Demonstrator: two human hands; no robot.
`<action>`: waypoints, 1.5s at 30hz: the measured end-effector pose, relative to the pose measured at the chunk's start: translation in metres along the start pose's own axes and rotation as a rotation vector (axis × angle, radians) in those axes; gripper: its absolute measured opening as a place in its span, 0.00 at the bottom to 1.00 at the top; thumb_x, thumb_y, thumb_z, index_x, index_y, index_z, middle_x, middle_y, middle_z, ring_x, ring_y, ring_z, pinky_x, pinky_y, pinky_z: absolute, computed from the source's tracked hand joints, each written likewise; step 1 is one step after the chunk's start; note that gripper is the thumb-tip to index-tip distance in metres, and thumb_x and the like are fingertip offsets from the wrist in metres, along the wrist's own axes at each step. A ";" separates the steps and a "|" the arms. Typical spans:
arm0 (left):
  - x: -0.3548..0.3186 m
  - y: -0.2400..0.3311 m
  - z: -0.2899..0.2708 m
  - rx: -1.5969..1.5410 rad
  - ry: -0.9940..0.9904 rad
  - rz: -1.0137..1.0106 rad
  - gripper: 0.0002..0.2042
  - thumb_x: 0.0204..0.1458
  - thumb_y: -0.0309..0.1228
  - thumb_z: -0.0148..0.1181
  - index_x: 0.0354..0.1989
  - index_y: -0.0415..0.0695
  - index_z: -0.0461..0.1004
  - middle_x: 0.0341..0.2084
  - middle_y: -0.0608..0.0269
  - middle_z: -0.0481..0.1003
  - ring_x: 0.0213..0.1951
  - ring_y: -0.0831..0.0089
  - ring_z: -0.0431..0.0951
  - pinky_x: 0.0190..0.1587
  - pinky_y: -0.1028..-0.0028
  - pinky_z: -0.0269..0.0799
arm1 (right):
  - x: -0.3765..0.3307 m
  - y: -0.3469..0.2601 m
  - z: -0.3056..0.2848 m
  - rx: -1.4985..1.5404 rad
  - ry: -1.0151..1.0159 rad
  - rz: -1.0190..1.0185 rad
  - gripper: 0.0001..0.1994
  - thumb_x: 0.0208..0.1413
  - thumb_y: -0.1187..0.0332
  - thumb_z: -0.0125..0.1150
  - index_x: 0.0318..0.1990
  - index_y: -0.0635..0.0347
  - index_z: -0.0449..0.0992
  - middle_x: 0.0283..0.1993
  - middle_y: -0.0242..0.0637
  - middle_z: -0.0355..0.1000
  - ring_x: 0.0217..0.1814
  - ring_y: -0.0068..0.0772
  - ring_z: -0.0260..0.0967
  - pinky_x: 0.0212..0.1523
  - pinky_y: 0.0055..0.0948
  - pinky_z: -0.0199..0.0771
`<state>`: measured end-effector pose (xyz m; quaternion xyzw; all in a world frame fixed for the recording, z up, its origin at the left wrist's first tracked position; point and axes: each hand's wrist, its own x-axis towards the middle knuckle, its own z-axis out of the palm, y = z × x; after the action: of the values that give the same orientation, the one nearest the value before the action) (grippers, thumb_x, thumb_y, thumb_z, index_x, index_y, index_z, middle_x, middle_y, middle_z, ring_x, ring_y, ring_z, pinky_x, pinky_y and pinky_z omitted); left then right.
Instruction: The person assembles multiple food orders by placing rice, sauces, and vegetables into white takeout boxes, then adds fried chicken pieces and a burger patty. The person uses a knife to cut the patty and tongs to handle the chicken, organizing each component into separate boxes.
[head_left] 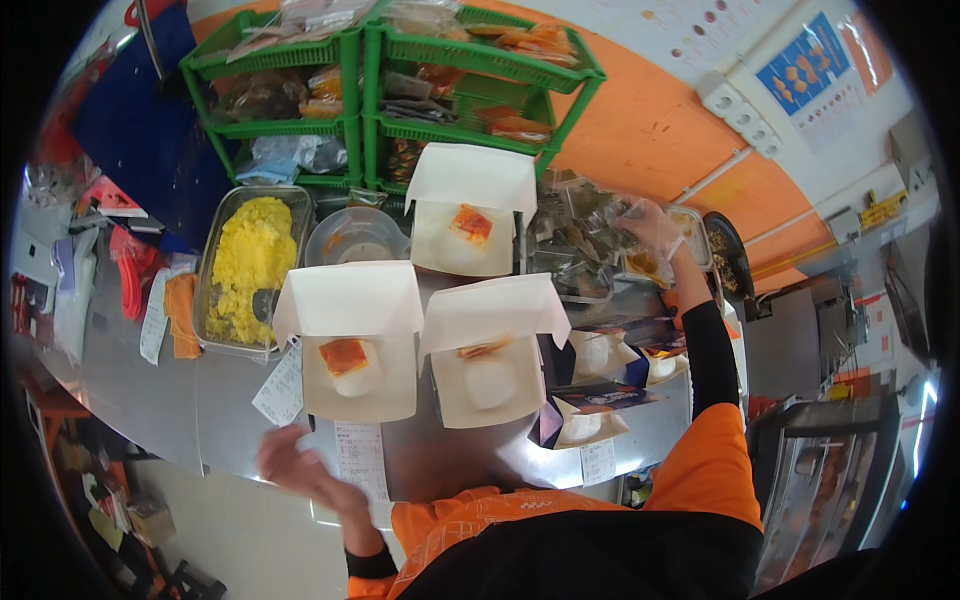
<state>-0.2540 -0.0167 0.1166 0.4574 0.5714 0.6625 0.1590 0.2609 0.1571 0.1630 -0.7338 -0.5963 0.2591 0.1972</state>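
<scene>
Three open white meal boxes on a steel bench, hands at either side

From the left: a metal tray of yellow rice (250,262); the left hand (292,458), blurred, fingers spread and holding nothing, just above a paper slip (360,458) at the near edge of the bench (180,400); box with rice and orange topping (360,365); second box (488,378); third box (466,225) behind; the gloved right hand (650,225) reaching into a tray of wrapped packets (580,235), its grip cannot be told
</scene>
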 end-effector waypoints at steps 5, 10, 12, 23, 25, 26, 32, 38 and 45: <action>-0.014 0.065 0.132 -0.811 -0.927 -0.562 0.29 0.54 0.42 0.54 0.62 0.44 0.54 0.57 0.54 0.60 0.55 0.60 0.65 0.56 0.58 0.65 | -0.048 -0.061 -0.024 0.415 0.038 -0.023 0.19 0.50 0.75 0.59 0.52 0.63 0.70 0.43 0.32 0.72 0.42 0.21 0.67 0.44 0.22 0.69; -0.009 0.121 0.254 -0.942 -0.849 -1.703 0.38 0.50 0.56 0.56 0.64 0.46 0.54 0.59 0.56 0.60 0.59 0.58 0.62 0.58 0.52 0.61 | -0.102 -0.104 -0.040 0.622 -0.076 -0.145 0.20 0.50 0.75 0.58 0.53 0.62 0.69 0.45 0.31 0.72 0.45 0.24 0.68 0.47 0.25 0.69; -0.014 0.116 0.273 -1.241 -1.191 -1.424 0.37 0.49 0.58 0.56 0.61 0.47 0.58 0.56 0.57 0.64 0.56 0.61 0.65 0.58 0.55 0.62 | -0.130 -0.105 -0.032 0.396 0.049 -0.320 0.20 0.49 0.72 0.59 0.52 0.63 0.69 0.43 0.36 0.73 0.45 0.30 0.69 0.49 0.28 0.68; -0.122 0.140 0.243 -1.014 -1.035 -1.218 0.21 0.51 0.40 0.63 0.48 0.42 0.66 0.42 0.62 0.71 0.42 0.71 0.75 0.43 0.70 0.74 | -0.283 -0.106 0.008 0.504 0.258 -0.231 0.21 0.61 0.63 0.51 0.59 0.64 0.65 0.58 0.43 0.66 0.53 0.30 0.67 0.49 0.32 0.72; -0.135 0.145 0.230 -0.996 -1.096 -1.291 0.20 0.54 0.42 0.59 0.49 0.42 0.66 0.40 0.61 0.72 0.42 0.69 0.75 0.45 0.69 0.74 | -0.310 -0.103 0.006 0.733 0.223 -0.007 0.20 0.62 0.63 0.50 0.58 0.63 0.66 0.57 0.40 0.67 0.51 0.26 0.67 0.45 0.27 0.74; -0.139 0.156 0.221 -1.012 -1.172 -1.375 0.21 0.55 0.44 0.57 0.49 0.41 0.65 0.40 0.59 0.72 0.42 0.68 0.75 0.45 0.69 0.74 | -0.323 -0.100 0.002 0.842 0.211 0.106 0.20 0.62 0.63 0.50 0.58 0.63 0.67 0.57 0.39 0.67 0.51 0.24 0.67 0.42 0.25 0.75; -0.182 0.172 0.183 -1.046 -1.409 -1.582 0.25 0.58 0.52 0.47 0.52 0.43 0.65 0.44 0.54 0.74 0.43 0.63 0.76 0.48 0.63 0.73 | -0.376 -0.048 -0.023 0.785 0.018 -0.138 0.17 0.62 0.65 0.48 0.56 0.61 0.69 0.53 0.42 0.70 0.49 0.32 0.71 0.44 0.28 0.75; -0.252 0.199 0.159 -0.711 -1.290 -1.378 0.21 0.59 0.53 0.44 0.49 0.49 0.65 0.40 0.60 0.73 0.40 0.65 0.76 0.40 0.62 0.76 | -0.402 0.014 -0.021 0.452 -0.041 -0.100 0.13 0.58 0.70 0.53 0.48 0.64 0.72 0.40 0.40 0.74 0.41 0.36 0.73 0.47 0.30 0.70; -0.344 0.174 0.162 -0.652 -0.767 -1.714 0.21 0.57 0.52 0.48 0.45 0.46 0.67 0.35 0.61 0.72 0.32 0.67 0.76 0.32 0.66 0.76 | -0.412 0.095 -0.040 1.210 0.034 0.293 0.15 0.55 0.72 0.58 0.51 0.62 0.72 0.40 0.35 0.72 0.35 0.23 0.67 0.36 0.21 0.69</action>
<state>0.1103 -0.2214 0.1158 0.0071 0.4086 0.2558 0.8761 0.2950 -0.2644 0.1972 -0.5704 -0.2337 0.5638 0.5497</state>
